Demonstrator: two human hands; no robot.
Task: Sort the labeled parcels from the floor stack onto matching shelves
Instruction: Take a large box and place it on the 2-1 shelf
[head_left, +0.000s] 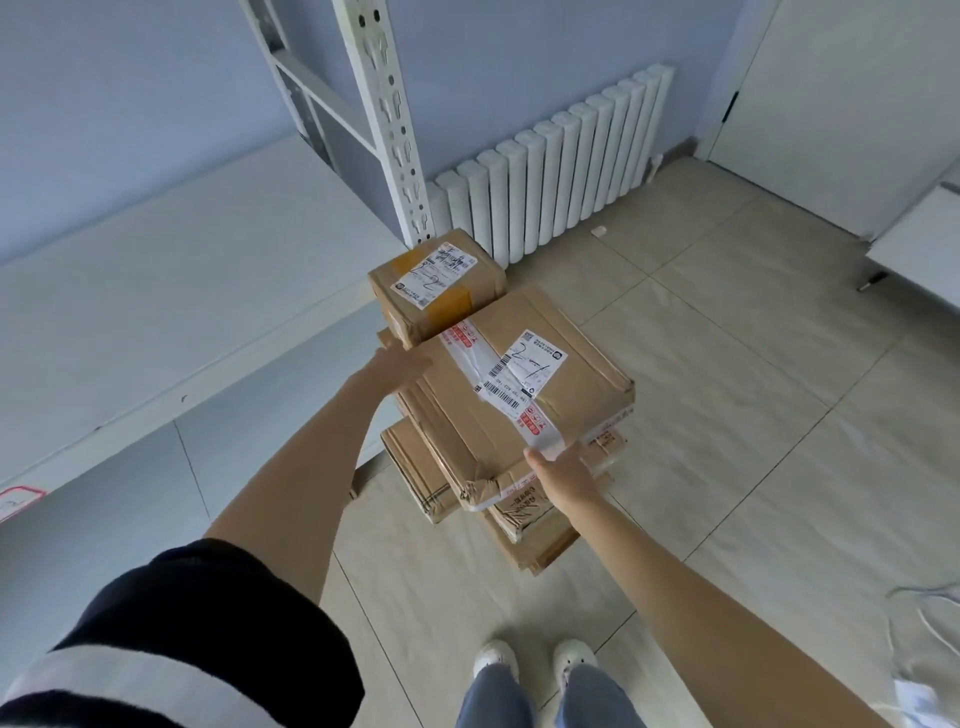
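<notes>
Nearest the camera, two white shoes (535, 661) and blue denim trouser legs (545, 699) stand on the beige tiled floor (753, 415). Just ahead lies the floor stack of flattened brown cardboard boxes (431, 475), and on top of it the broad flat brown cardboard parcel (524, 395), tilted and overhanging the stack. A strip of white tape with red print runs across its top, and a white shipping label (524, 366) with barcodes and handwritten strokes sits near the middle; its near corner is crumpled under tape.

The right hand (563, 475) reaches out on a straight bare arm and takes the parcel's near edge — thumb on top by the tape end, the other fingers hidden under the edge, so the grip closes on the parcel. The left hand (397, 366), its arm bare below a dark sleeve with a white band (171, 654), lies at the parcel's far left edge; it is blurred, its fingers look extended against the cardboard, and I cannot tell whether they curl round it.

Beyond, a small brown cardboard box (436, 286) with yellow tape and its own white label rests at the stack's far end, beside the white metal shelf upright (387, 119). A wide white shelf board (182, 291) spreads to the left, a white ribbed radiator (561, 171) lines the blue wall — further right stands a white door (852, 104).
</notes>
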